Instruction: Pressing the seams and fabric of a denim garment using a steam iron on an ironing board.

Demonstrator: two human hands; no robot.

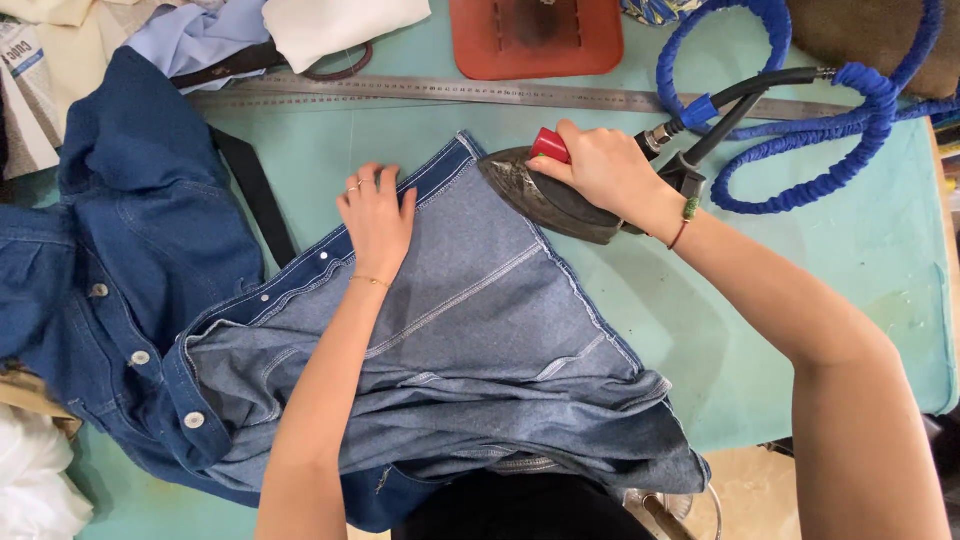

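A blue denim garment (480,330) lies inside out on a teal ironing table (820,270), its buttoned front trailing off to the left. My left hand (377,212) presses flat on the denim near its dark hem band, fingers together. My right hand (598,165) grips the handle of a dark steam iron (545,195) with a red knob. The iron's tip rests at the upper right edge of the fabric, beside the hem corner.
A blue-wrapped hose (800,120) loops from the iron across the table's upper right. A long metal ruler (450,92) lies across the back. Behind it sit a red iron rest (535,38), white and light-blue cloth pieces (250,30) and a black strap (255,190).
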